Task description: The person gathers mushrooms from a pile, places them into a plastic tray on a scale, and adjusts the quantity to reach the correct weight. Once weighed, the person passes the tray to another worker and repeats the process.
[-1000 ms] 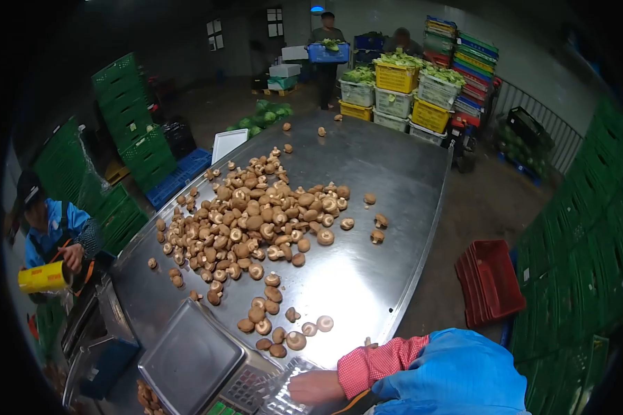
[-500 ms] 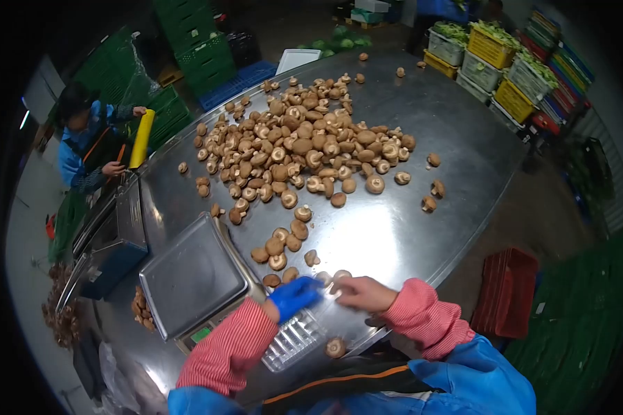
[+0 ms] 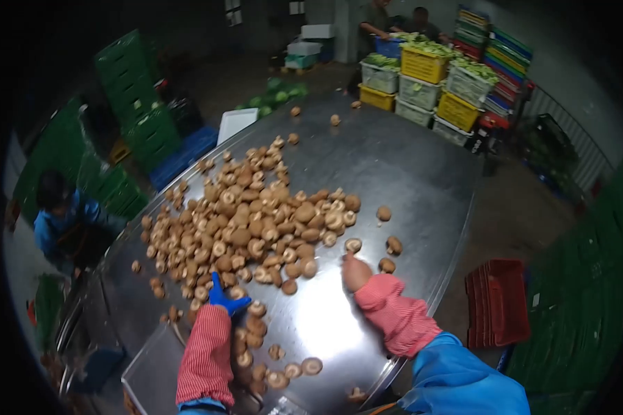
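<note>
Brown shiitake mushrooms lie in a broad pile (image 3: 246, 221) on the metal table. My left hand (image 3: 225, 297), in a blue glove, is at the pile's near edge with thumb and fingers spread, holding nothing. My bare right hand (image 3: 356, 272) reaches to a single mushroom (image 3: 353, 245) right of the pile. Its fingers are drawn together at that mushroom's near side; the fingertips are partly hidden. Beside it lie loose mushrooms (image 3: 394, 245). A short trail of mushrooms (image 3: 277, 379) runs toward me. A clear plastic tray (image 3: 287, 408) shows at the bottom edge.
A weighing scale (image 3: 152, 366) stands at lower left, partly behind my left sleeve. A co-worker (image 3: 66, 221) is at the table's left side. Red crates (image 3: 497, 301) stand right of the table (image 3: 408, 166). Stacked crates of greens (image 3: 422, 66) and other people are at the back.
Both hands have left the tray near me and reached forward, the left to the pile, the right to a lone mushroom. The view has shifted, and the co-worker's yellow roll no longer shows.
</note>
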Action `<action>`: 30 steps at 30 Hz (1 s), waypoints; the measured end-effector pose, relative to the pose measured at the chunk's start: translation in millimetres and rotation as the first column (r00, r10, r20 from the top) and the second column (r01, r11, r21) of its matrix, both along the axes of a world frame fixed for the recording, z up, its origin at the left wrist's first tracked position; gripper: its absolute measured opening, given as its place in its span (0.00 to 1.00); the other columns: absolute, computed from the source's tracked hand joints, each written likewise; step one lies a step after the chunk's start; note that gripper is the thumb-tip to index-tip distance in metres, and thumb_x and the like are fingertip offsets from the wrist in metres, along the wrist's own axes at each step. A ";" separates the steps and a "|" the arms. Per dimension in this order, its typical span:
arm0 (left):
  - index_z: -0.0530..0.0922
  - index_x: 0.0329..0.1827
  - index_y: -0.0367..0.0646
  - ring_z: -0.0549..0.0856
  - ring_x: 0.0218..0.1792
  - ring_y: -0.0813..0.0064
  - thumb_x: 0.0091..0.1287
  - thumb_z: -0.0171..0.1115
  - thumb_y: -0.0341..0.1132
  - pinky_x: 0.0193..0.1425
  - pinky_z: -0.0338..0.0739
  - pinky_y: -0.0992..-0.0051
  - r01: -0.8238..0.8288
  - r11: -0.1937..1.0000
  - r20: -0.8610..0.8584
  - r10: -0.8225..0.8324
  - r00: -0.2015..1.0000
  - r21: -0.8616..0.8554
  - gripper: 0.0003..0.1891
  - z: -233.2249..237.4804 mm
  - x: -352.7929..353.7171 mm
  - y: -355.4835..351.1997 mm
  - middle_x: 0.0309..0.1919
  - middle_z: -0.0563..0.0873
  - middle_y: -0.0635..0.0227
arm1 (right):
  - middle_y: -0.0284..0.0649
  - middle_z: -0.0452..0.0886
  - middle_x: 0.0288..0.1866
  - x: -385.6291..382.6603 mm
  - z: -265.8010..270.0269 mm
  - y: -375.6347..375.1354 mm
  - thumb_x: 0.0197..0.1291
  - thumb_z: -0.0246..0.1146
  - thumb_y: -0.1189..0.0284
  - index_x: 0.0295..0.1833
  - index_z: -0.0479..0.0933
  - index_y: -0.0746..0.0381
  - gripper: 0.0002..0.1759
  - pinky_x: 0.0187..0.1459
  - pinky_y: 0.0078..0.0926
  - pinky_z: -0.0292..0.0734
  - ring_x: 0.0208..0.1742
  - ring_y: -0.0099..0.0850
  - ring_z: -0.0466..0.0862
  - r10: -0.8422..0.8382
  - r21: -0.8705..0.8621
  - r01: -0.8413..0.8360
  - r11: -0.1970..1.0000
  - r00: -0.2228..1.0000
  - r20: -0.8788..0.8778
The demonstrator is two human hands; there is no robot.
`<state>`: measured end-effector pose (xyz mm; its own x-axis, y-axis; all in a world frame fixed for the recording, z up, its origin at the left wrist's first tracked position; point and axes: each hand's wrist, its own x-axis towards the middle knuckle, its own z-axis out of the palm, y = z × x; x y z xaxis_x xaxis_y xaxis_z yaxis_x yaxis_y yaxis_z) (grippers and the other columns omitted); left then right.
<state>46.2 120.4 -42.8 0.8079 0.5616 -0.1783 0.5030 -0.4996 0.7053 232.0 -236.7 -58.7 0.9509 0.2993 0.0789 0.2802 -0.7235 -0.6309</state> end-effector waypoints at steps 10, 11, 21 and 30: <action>0.52 0.72 0.41 0.67 0.64 0.54 0.23 0.85 0.51 0.67 0.66 0.62 0.253 0.948 -0.051 -0.248 0.967 0.192 0.69 2.8 37.1 -71.2 0.65 0.62 0.47 | 0.53 0.80 0.31 -15.4 7.7 96.0 0.65 0.50 0.66 0.48 0.71 0.61 0.12 0.37 0.46 0.75 0.34 0.51 0.81 0.352 0.160 -0.337 0.928 0.933 -0.076; 0.53 0.72 0.41 0.68 0.63 0.55 0.23 0.85 0.50 0.66 0.67 0.62 0.236 0.968 0.010 -0.237 0.971 0.083 0.68 5.2 37.7 -79.9 0.65 0.62 0.48 | 0.53 0.80 0.30 -20.8 1.8 102.3 0.65 0.50 0.65 0.47 0.71 0.61 0.12 0.36 0.45 0.75 0.32 0.49 0.81 0.348 0.200 -0.330 0.923 0.935 -0.066; 0.49 0.72 0.37 0.71 0.61 0.58 0.27 0.85 0.46 0.66 0.67 0.65 0.208 0.977 0.133 -0.201 0.971 -0.041 0.67 42.0 24.8 -167.4 0.62 0.67 0.51 | 0.38 0.74 0.25 -74.3 19.4 70.0 0.70 0.43 0.58 0.45 0.71 0.62 0.19 0.19 0.24 0.72 0.18 0.26 0.75 0.321 0.658 0.384 0.648 0.645 -0.693; 0.52 0.72 0.43 0.73 0.58 0.55 0.43 0.78 0.49 0.60 0.72 0.65 0.281 0.956 0.232 -0.292 0.928 0.078 0.56 76.8 -34.0 -195.8 0.60 0.69 0.51 | 0.38 0.78 0.39 -114.8 -25.4 29.2 0.70 0.44 0.64 0.46 0.73 0.66 0.17 0.42 0.26 0.75 0.39 0.26 0.77 0.291 0.794 0.328 0.511 0.804 -0.519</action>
<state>12.2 -75.4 34.0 0.9513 0.3027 0.0585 0.1537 -0.6299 0.7613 117.3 -207.5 -84.1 0.9015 0.3662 -0.2308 -0.3254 0.2218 -0.9192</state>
